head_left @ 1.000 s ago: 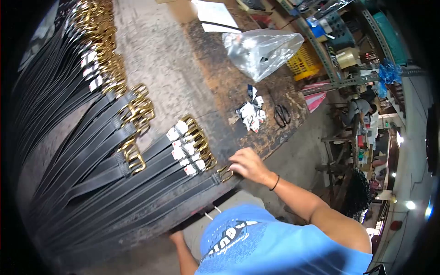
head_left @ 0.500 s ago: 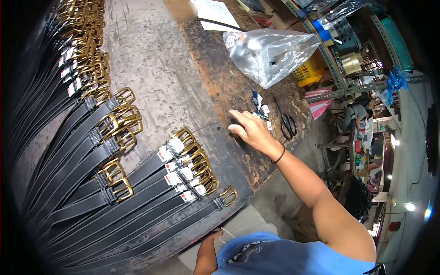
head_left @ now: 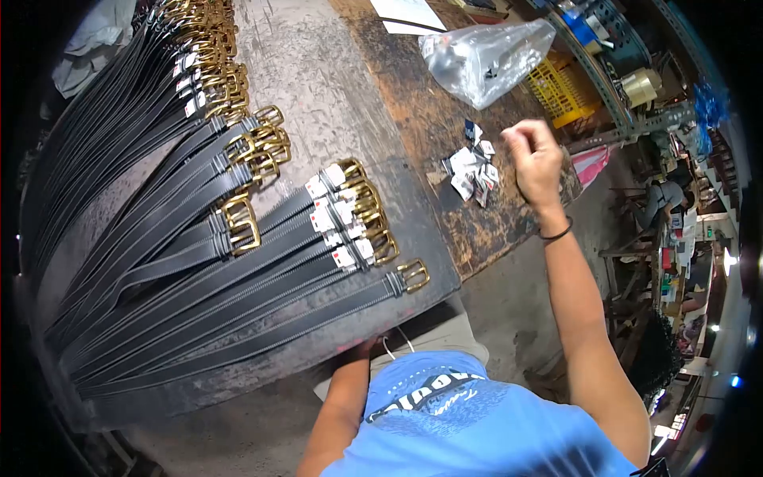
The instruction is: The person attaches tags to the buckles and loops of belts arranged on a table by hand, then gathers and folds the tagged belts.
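The right hand (head_left: 538,163) is over the worn brown part of the tabletop (head_left: 413,103), beside a small heap of tags (head_left: 474,173). Its fingers are curled in toward the thumb; whether they grip anything cannot be told. The left hand (head_left: 367,348) is in shadow at the tabletop's near edge, too dark to read its state.

The black belts (head_left: 238,262) lie in groups on the dark part, their gold-coloured buckles (head_left: 369,203) pointing toward the brown part. White tags sit on several belts; the one nearest the body lies slightly apart, untagged. Farther back are a clear plastic bag (head_left: 485,63), paper (head_left: 409,14) and a yellow basket (head_left: 560,91).
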A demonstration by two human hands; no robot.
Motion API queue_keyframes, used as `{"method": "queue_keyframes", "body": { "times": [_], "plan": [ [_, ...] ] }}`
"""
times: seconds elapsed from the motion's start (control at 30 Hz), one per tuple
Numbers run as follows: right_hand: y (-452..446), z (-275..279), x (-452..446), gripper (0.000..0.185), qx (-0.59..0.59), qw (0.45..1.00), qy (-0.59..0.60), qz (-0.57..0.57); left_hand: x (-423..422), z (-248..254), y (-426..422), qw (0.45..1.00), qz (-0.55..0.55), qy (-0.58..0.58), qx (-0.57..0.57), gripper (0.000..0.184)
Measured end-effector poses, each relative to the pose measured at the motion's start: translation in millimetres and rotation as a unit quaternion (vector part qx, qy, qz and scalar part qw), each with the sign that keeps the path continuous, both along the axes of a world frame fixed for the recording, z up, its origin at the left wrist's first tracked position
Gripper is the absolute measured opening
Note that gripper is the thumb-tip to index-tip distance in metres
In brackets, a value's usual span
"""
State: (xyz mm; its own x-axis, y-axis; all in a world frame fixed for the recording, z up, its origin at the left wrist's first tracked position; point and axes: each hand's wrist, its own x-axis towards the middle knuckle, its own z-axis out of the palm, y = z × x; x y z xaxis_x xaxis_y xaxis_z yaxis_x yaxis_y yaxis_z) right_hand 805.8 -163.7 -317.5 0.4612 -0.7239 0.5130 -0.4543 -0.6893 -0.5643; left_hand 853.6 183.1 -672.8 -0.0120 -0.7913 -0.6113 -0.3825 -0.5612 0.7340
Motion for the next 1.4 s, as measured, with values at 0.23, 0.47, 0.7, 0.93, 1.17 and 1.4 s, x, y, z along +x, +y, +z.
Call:
{"method": "queue_keyframes", "body": {
  "times": [0.23, 0.47, 0.7, 0.93, 1.17, 1.4],
  "plan": [
    [20, 6, -39, 0.016, 0.073, 0.968, -0.236, 0.051, -18, 48, 12, 0.998, -0.013, 0.011, -0.052, 0.05],
    [150, 10, -77, 0.021, 0.071, 0.962, -0.097, 0.246, -18, 233, 45, 0.814, 0.255, -0.083, -0.516, 0.012],
    [244, -44, -80, 0.013, 0.241, 0.87, -0.127, 0.41, -18, 292, 40, 0.842, 0.297, -0.002, -0.45, 0.024],
    [190, -103, -72, 0.014, 0.249, 0.928, -0.06, 0.269, -19, 247, 71, 0.858, 0.388, 0.078, -0.328, 0.01],
    [159, -134, -32, 0.011, 0.066, 0.967, 0.112, 0.218, -2, 222, 97, 0.838, 0.408, -0.09, -0.352, 0.011],
    [161, -133, -19, 0.007, -0.04, 0.947, 0.198, 0.251, 15, 235, 82, 0.833, 0.381, -0.161, -0.366, 0.014]
  ]
}}
